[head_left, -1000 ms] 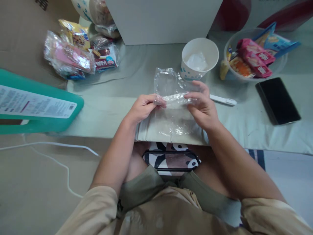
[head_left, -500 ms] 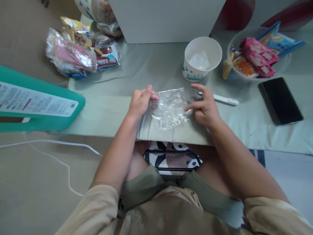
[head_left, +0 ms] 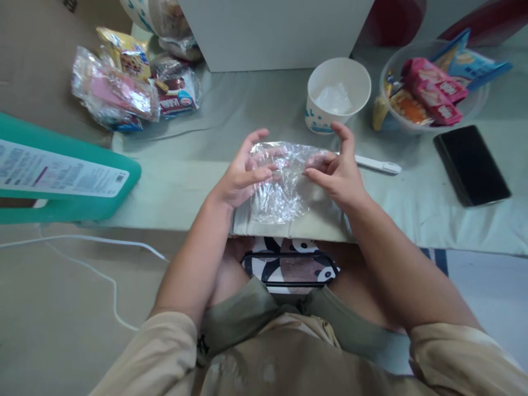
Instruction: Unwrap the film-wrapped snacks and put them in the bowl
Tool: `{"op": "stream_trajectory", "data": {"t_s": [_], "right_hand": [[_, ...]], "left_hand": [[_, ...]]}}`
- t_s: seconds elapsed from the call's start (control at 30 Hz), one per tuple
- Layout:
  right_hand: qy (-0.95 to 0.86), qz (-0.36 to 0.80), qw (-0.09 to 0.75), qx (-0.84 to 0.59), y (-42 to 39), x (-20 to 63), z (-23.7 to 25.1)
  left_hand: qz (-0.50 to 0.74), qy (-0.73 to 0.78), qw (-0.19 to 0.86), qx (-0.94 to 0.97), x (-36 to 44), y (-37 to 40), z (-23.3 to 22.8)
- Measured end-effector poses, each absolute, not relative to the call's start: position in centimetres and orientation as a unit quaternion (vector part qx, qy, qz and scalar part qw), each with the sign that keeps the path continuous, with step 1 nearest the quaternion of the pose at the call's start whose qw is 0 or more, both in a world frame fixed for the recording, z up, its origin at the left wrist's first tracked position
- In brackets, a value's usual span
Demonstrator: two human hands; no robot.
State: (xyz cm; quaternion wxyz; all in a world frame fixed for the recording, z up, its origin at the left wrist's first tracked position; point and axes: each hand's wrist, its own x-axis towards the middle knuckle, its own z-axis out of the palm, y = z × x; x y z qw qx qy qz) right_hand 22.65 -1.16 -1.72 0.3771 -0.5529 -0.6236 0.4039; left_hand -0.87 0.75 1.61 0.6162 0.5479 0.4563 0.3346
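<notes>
Both hands have closed in since half a second ago: then the clear plastic bag (head_left: 284,181) lay flat with the right hand lifted off beside it, and now its far edge is raised and caught from both sides. Left hand (head_left: 243,176) takes the left end, thumb underneath and fingers spread over the top, a loose, fairly wide grip that pins the film rather than pinching it. Right hand (head_left: 340,176) mirrors it at the right end, thumb and first fingers nipping the crinkled edge, index finger sticking up free. Held that way, the film looks stretched between the two hands, its near half resting on the front edge of the counter (head_left: 198,187), right at the person's lap.

Just behind the right hand stands a white paper cup (head_left: 338,93) with something pale and crumpled inside, too washed out to identify. A white pen-like stick (head_left: 377,165) lies just beside the right knuckles, partly hidden by them. Further right, a dark phone (head_left: 471,165) lies face up and a clear bowl (head_left: 474,107) of snack packets is cut off by the top edge. Far left, a heap of wrapped snacks (head_left: 124,88); a teal board (head_left: 61,176) runs out of frame. Whether the bag holds anything is impossible to tell through the glare.
</notes>
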Motion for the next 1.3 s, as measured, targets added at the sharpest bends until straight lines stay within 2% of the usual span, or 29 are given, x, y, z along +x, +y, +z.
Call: {"op": "stream_trajectory", "data": {"t_s": [0.13,0.33,0.47,0.57,0.67,0.8,0.93,1.07,1.23,1.3], "right_hand": [[-0.604,0.395,0.411,-0.557,-0.8,23.2,-1.4],[-0.524,0.553,0.39,-0.517,-1.4,22.6,0.1],[-0.514,0.518,0.394,-0.559,-1.7,22.4,0.2],[-0.512,0.514,0.399,-0.56,-1.6,22.7,-0.2],[-0.488,0.534,0.447,-0.526,-1.6,22.8,-0.4],[-0.461,0.554,0.491,-0.489,-1.5,22.7,-0.2],[-0.456,0.54,0.508,-0.493,-0.8,22.4,-0.1],[-0.434,0.551,0.468,-0.538,-0.4,21.9,0.2],[-0.513,0.514,0.401,-0.558,-0.7,21.4,0.8],[-0.529,0.504,0.411,-0.545,-0.8,21.2,1.0]], "left_hand": [[0.298,0.46,0.673,0.497,-0.2,0.8,1.3],[0.311,0.477,0.647,0.507,0.1,1.0,1.7],[0.294,0.494,0.587,0.57,0.1,1.1,1.5],[0.346,0.493,0.557,0.571,-0.1,1.2,1.2],[0.393,0.467,0.579,0.54,-0.6,1.5,1.1],[0.395,0.411,0.602,0.559,-0.9,1.7,1.0],[0.384,0.45,0.466,0.658,-0.6,1.6,0.4],[0.41,0.448,0.369,0.703,-0.4,1.9,-0.7],[0.512,0.537,0.12,0.659,-0.4,2.2,-0.6],[0.497,0.496,0.114,0.703,0.3,1.8,0.1]]}}
